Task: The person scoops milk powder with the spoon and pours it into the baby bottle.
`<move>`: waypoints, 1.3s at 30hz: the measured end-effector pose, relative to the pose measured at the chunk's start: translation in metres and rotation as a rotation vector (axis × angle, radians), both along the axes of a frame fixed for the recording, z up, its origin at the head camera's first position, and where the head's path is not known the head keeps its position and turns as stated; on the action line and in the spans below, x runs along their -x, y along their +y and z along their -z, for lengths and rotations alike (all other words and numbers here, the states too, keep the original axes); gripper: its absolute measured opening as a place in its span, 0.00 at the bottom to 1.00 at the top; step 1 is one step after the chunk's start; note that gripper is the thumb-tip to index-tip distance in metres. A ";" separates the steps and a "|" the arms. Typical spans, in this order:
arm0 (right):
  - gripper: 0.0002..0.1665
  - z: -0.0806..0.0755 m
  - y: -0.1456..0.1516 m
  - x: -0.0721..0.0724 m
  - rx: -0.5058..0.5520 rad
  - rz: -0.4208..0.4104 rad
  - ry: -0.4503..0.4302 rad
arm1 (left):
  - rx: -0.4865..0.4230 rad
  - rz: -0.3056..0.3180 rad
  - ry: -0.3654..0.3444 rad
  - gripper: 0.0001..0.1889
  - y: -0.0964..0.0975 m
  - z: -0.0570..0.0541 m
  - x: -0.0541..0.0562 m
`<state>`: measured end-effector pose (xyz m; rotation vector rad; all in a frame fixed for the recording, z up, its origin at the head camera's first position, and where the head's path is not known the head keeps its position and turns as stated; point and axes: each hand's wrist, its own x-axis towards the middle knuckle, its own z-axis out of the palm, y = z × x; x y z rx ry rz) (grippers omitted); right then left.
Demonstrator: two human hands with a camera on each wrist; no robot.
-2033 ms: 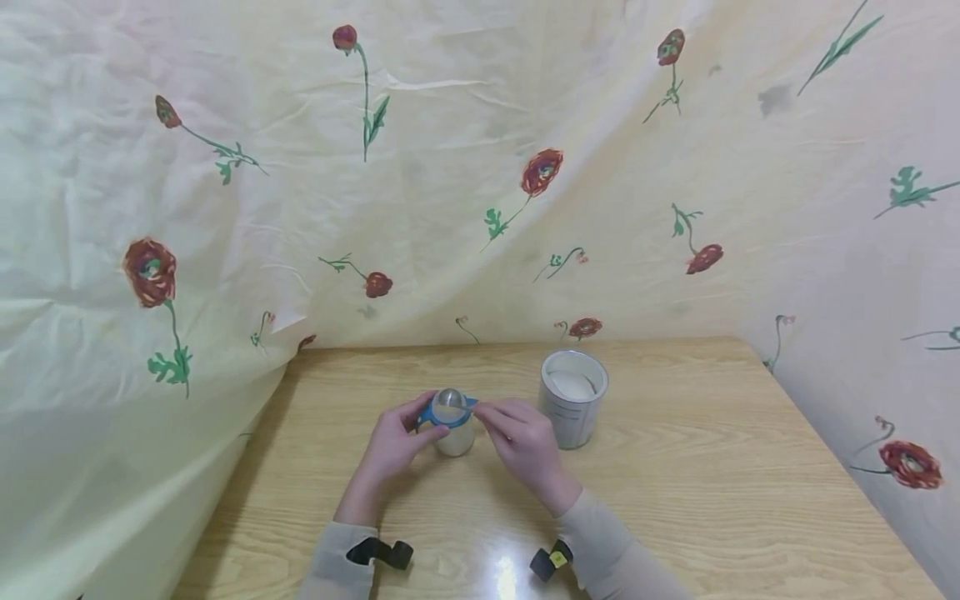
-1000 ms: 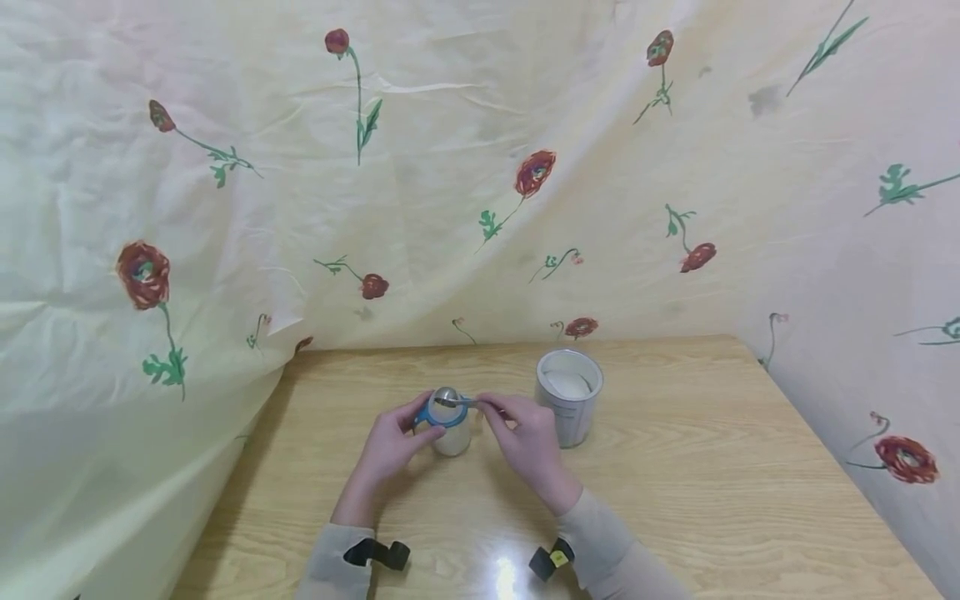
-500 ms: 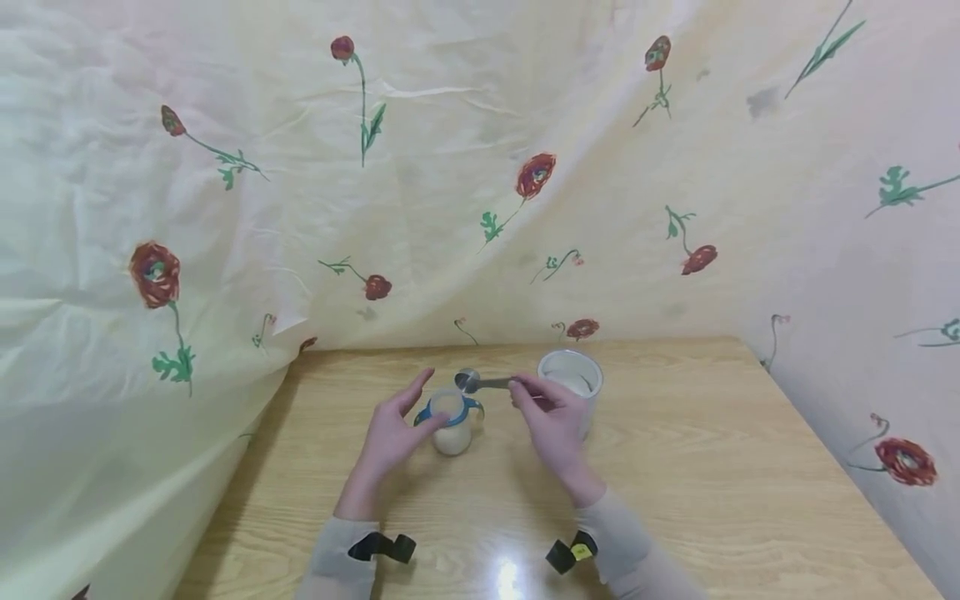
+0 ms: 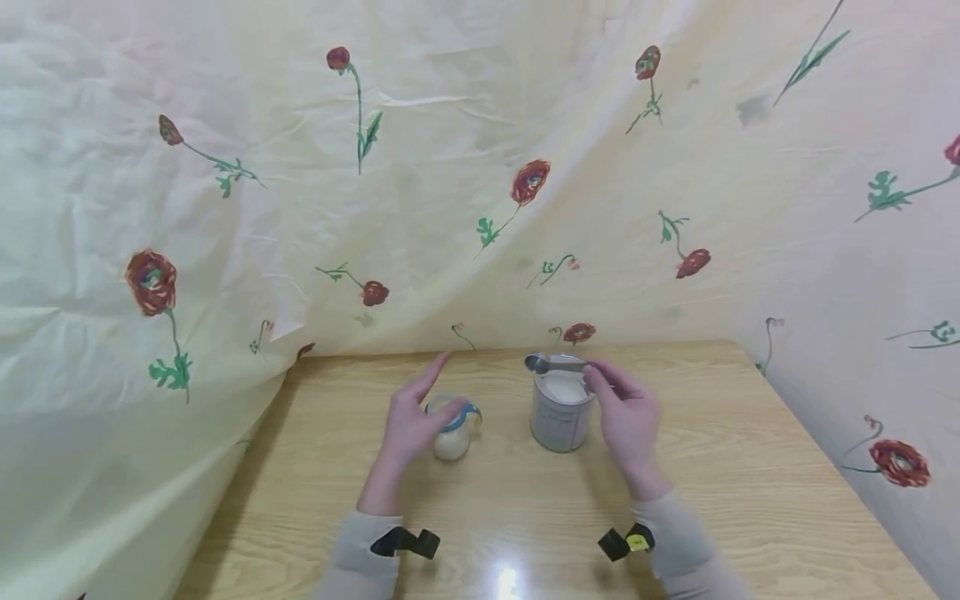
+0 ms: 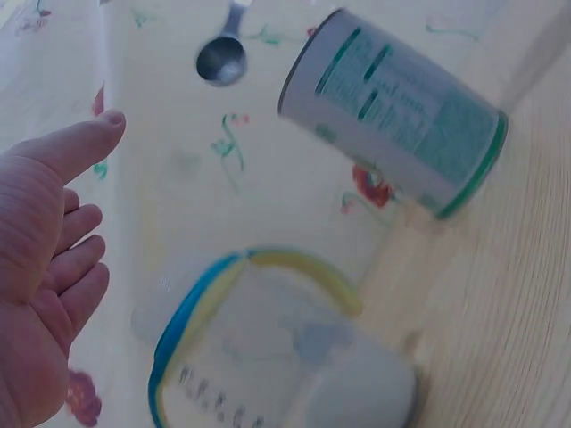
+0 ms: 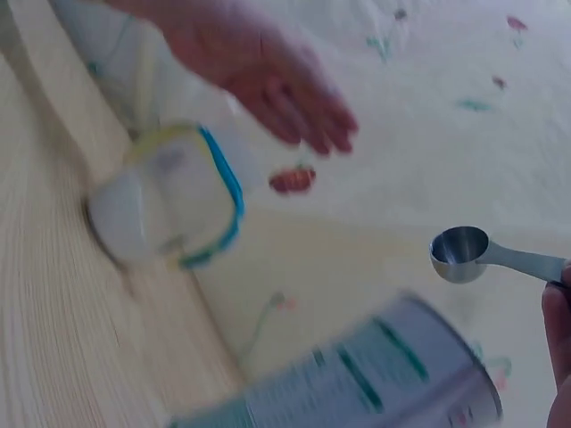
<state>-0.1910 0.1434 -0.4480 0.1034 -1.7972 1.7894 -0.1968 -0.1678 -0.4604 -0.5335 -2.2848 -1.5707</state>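
My right hand [image 4: 628, 417] pinches the handle of a metal measuring spoon [image 4: 538, 364] and holds it over the mouth of a tin [image 4: 561, 427]. White powder shows inside the tin. In the right wrist view the bowl of the measuring spoon [image 6: 460, 253] looks empty. My left hand [image 4: 414, 421] hovers just left of a baby bottle [image 4: 452, 445], fingers extended and holding nothing. Blue handles ring the bottle's top, and its lower part contains something whitish. Measure marks run down the side of the bottle [image 5: 268, 357] in the left wrist view.
All of this stands on a wooden table [image 4: 720, 483]. A cream cloth [image 4: 420, 192] printed with red flowers hangs behind it and along both sides. Each wrist wears a black strap with a small camera.
The measuring spoon was over the bottle; my right hand has carried it rightward to above the tin. My left hand has let go of the bottle and opened.
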 end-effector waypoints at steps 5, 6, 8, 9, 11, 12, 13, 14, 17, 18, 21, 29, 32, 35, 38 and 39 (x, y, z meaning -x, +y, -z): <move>0.09 0.005 0.027 0.008 -0.049 0.060 -0.009 | 0.062 0.016 0.094 0.40 0.026 -0.002 -0.002; 0.09 0.006 0.031 0.009 -0.071 0.073 0.004 | 0.081 0.025 0.119 0.40 0.032 -0.002 -0.003; 0.09 0.009 0.039 0.011 -0.130 0.088 0.055 | 0.116 0.050 0.150 0.41 0.045 -0.002 -0.008; 0.09 0.010 0.043 0.011 -0.174 0.092 0.091 | 0.133 0.064 0.169 0.41 0.052 -0.002 -0.010; 0.10 0.011 0.049 0.012 -0.284 0.097 0.182 | 0.165 0.092 0.202 0.41 0.065 0.001 -0.014; 0.11 0.012 0.051 0.012 -0.342 0.099 0.232 | 0.179 0.105 0.220 0.41 0.071 0.004 -0.015; 0.12 0.012 0.054 0.012 -0.403 0.100 0.279 | 0.194 0.113 0.217 0.41 0.077 0.006 -0.016; 0.13 0.012 0.056 0.012 -0.467 0.103 0.323 | 0.201 0.122 0.218 0.41 0.082 0.009 -0.017; 0.16 0.012 0.061 0.015 -0.648 0.097 0.435 | 0.211 0.123 0.168 0.44 0.097 0.016 -0.015; 0.16 0.011 0.063 0.016 -0.697 0.081 0.464 | 0.212 0.118 0.136 0.44 0.101 0.018 -0.013; 0.16 0.010 0.068 0.020 -0.839 0.027 0.521 | 0.194 0.101 0.024 0.48 0.110 0.020 -0.009; 0.13 -0.002 0.074 0.034 -1.094 -0.124 0.718 | 0.117 0.100 -0.188 0.55 0.127 0.015 0.012; 0.13 -0.010 0.074 0.039 -1.195 -0.158 0.788 | 0.110 0.125 -0.214 0.56 0.134 0.014 0.023; 0.26 -0.017 0.073 0.042 -1.311 -0.183 0.828 | 0.074 0.147 -0.225 0.55 0.138 0.015 0.035; 0.29 -0.022 0.070 0.043 -1.409 -0.216 0.839 | 0.034 0.157 -0.228 0.53 0.140 0.017 0.042; 0.29 -0.024 0.070 0.043 -1.429 -0.233 0.838 | 0.025 0.156 -0.229 0.53 0.140 0.018 0.044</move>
